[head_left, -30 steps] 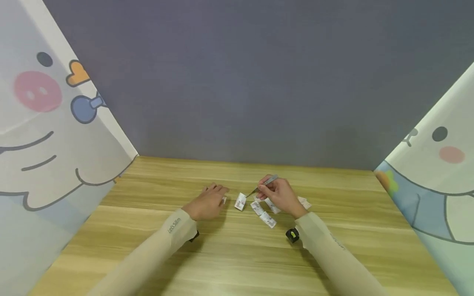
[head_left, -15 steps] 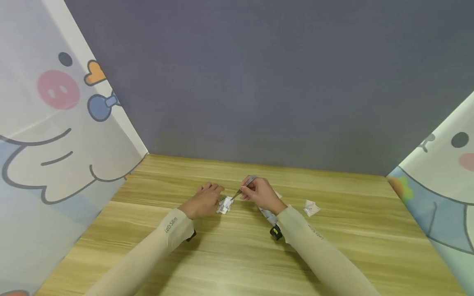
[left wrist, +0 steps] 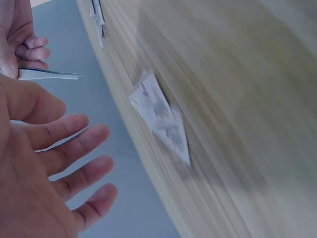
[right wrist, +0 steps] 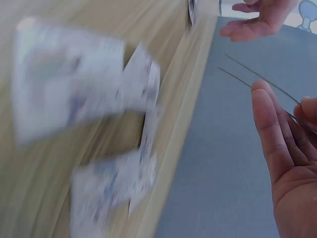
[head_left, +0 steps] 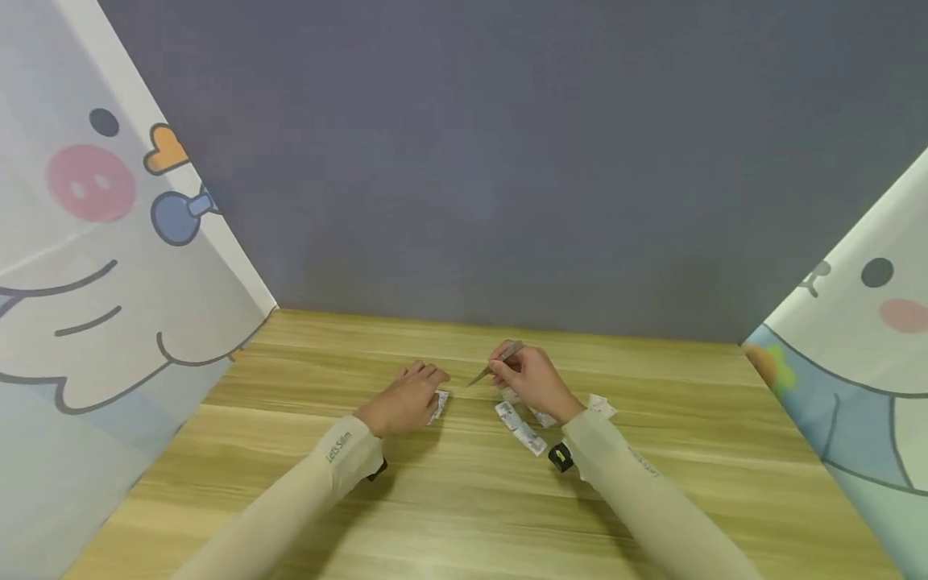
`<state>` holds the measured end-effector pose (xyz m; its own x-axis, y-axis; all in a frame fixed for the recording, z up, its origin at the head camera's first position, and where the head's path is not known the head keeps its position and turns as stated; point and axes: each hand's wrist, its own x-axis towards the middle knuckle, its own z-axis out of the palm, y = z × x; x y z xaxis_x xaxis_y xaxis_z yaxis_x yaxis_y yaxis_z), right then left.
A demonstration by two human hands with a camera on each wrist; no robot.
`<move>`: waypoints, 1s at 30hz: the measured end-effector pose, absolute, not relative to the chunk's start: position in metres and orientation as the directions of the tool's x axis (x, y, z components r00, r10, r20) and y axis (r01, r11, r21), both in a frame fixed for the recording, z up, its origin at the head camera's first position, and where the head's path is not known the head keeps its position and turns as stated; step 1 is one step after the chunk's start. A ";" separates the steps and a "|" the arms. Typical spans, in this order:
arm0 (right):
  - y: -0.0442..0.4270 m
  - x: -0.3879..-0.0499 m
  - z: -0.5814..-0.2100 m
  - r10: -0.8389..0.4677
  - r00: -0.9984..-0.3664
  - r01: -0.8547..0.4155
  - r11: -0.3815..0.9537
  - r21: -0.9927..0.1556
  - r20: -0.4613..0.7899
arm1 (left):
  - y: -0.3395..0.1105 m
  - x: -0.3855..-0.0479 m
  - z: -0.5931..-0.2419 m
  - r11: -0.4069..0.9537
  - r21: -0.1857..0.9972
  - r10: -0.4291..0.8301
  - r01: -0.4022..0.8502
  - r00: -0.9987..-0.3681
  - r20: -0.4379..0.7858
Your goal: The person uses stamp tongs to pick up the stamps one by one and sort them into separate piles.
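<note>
Left hand [head_left: 402, 400]: was empty, spread beside overlapping white printed paper scraps [left wrist: 158, 114].
Right hand [head_left: 540, 383]: pinched slim grey metal tweezers [head_left: 481, 375], tips empty.
Progress: seemingly one cluster done; white paper pieces [head_left: 532, 440] remained rightward.

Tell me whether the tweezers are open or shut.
Open. The right hand holds the tweezers, and the right wrist view shows their two tips apart with nothing between them.
</note>
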<state>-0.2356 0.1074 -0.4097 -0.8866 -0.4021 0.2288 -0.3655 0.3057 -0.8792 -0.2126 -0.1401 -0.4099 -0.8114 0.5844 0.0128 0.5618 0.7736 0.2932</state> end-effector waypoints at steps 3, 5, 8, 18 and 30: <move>0.121 -0.234 -0.409 -0.379 -0.899 -0.352 0.331 -0.876 0.219 | -0.133 -0.214 -0.411 0.756 0.291 0.607 0.586 -0.794 0.021; 0.130 -0.232 -0.409 -0.364 -0.908 -0.341 0.355 -0.871 0.207 | -0.128 -0.215 -0.412 0.741 0.293 0.623 0.604 -0.782 0.035; 0.143 -0.229 -0.409 -0.332 -0.922 -0.320 0.368 -0.873 0.198 | -0.121 -0.216 -0.414 0.719 0.292 0.647 0.631 -0.761 0.053; 0.181 -0.225 -0.411 -0.263 -0.931 -0.344 0.404 -0.848 0.253 | -0.100 -0.218 -0.416 0.689 0.274 0.688 0.671 -0.724 0.044; 0.202 -0.220 -0.419 -0.246 -0.939 -0.328 0.439 -0.836 0.239 | -0.078 -0.214 -0.419 0.649 0.211 0.748 0.730 -0.663 -0.008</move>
<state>-0.2201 0.2023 -0.4186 -0.9393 -0.2459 0.2392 -0.3280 0.4392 -0.8364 -0.2142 -0.0784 -0.4187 -0.6632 0.7484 -0.0080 0.7304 0.6495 0.2114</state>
